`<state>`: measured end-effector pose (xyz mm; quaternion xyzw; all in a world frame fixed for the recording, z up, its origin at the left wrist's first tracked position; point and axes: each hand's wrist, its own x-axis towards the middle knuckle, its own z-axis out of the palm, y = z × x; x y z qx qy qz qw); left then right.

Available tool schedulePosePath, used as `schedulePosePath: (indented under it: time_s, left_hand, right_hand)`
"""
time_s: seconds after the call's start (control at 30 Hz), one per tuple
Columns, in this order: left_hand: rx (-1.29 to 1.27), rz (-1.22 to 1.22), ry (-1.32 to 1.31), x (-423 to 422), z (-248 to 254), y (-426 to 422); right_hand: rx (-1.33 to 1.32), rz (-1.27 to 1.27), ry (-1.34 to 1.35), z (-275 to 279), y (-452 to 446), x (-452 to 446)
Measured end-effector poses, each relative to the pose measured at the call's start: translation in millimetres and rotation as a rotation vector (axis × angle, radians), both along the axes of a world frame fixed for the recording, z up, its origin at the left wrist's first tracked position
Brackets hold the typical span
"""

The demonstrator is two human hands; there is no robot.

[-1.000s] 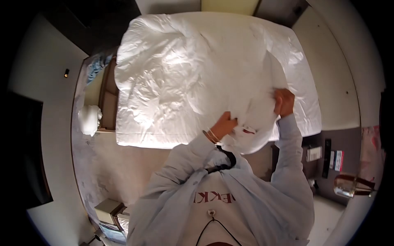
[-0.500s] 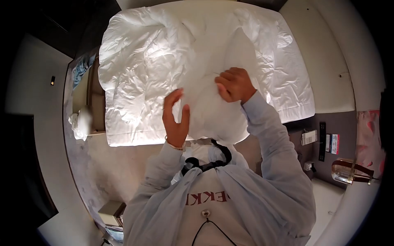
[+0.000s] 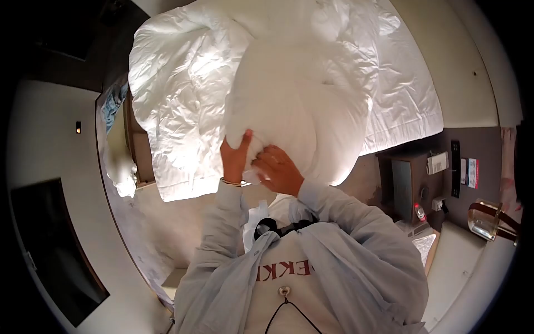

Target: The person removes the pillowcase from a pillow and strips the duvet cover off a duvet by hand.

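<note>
A white duvet (image 3: pixel 295 106) bulges up puffed in the middle of the bed, its near end close to my body. My left hand (image 3: pixel 236 158) holds its near left corner, thumb on top and the other fingers hidden behind the cloth. Right beside it, my right hand (image 3: pixel 277 168) has its fingers bent and pinched on the same corner. A small fold of white cloth shows below the fingers. Wrinkled, shiny white bedding (image 3: pixel 178 111) spreads out on both sides of the bulge.
To the right stands a dark nightstand (image 3: pixel 403 183) by the wall, with a red-capped bottle (image 3: pixel 419 211) nearby. A wall lamp (image 3: pixel 484 221) juts out at far right. At left, an open wooden cabinet (image 3: pixel 143 150) is beside the bed.
My right hand has come down and left to meet my left hand at the corner. My left hand has closed on the cloth. The puffed bulge now reaches higher and wider toward me.
</note>
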<state>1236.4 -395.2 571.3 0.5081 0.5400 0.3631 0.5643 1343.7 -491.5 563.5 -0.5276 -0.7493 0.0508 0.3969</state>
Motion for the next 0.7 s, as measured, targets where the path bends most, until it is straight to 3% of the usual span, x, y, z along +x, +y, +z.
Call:
schedulePosePath:
  time_s: [0.1, 0.2, 0.3, 0.37, 0.53, 0.7]
  left_hand:
    - [-0.171, 0.095, -0.151, -2, 14, 4]
    - [-0.103, 0.142, -0.2, 8, 34, -10]
    - [-0.098, 0.201, -0.26, 20, 48, -32]
    - [-0.194, 0.182, -0.364, 26, 63, -34]
    - [-0.236, 0.129, -0.441, 32, 93, -44]
    - [-0.12, 0.092, -0.275, 28, 93, -42]
  right_hand:
    - [-0.098, -0.018, 0.038, 2, 5, 1]
    - [-0.167, 0.014, 0.049, -14, -4, 1]
    - [-0.126, 0.019, 0.085, -21, -27, 14]
    - [0.047, -0.027, 0.174, -17, -28, 23]
    - [-0.01, -0.14, 0.116, -38, -61, 67]
    - [-0.113, -0.16, -0.035, -25, -82, 90]
